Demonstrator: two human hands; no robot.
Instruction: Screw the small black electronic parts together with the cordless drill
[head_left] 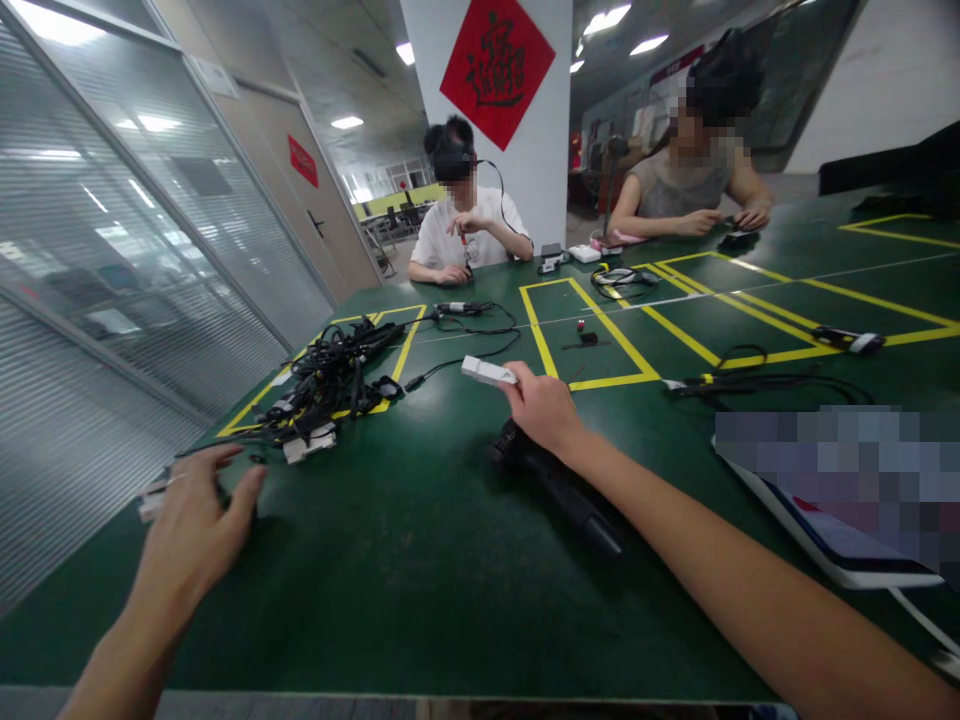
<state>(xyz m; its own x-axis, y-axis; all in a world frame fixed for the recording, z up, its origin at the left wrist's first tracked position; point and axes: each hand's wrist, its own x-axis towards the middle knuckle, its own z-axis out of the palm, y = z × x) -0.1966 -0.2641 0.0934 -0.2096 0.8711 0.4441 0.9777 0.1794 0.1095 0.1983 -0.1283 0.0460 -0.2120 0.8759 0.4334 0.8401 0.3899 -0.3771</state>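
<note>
Right hand (544,408), white plastic block (487,371)

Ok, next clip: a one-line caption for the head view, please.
Right hand holds a white rectangular plastic adapter over a dark green table, left hand spread near a tangled heap of black cables.

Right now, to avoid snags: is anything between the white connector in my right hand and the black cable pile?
Yes: a black cable lies on the green table between the white connector, in your right hand, and the black cable pile.
</note>
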